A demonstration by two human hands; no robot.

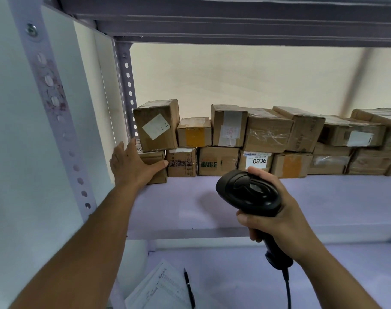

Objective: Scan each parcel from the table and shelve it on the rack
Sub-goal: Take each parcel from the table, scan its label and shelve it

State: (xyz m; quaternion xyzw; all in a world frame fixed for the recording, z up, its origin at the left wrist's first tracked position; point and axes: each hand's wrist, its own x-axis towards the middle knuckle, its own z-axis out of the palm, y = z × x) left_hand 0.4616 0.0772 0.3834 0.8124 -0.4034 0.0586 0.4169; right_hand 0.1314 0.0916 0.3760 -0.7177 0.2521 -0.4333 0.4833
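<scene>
The left hand [132, 166] has its grip apart. The fingers are straight and spread, the palm lies flat on the front face of a small cardboard parcel [155, 159] at the left end of the bottom row, and the thumb reaches toward three o'clock. At four o'clock from it, the right hand [279, 221] has its grip clamped round the handle of a black barcode scanner [248, 192]. The scanner's smooth plastic head points toward the boxes, and its cable [287, 286] drops away at six o'clock.

The parcel sits on the rack's pale shelf board [212, 208], close to the perforated steel upright [126, 85] at its eleven o'clock. I judge it light and stiff: plain brown corrugated card, matte enough not to slip. A flat push on the face suits it. To lift it, I would take the opposite side walls rather than the taped seams.

At twelve o'clock a taller carton [156, 126] with a white sticker leans tilted on top of it, and may topple if the lower one shifts. Toward three o'clock run two tiers of similar cartons, some glossy with clear tape, one with a label [258, 161] reading 0836. At six o'clock, lower down, lie printed sheets [163, 288] and a pen [189, 288].
</scene>
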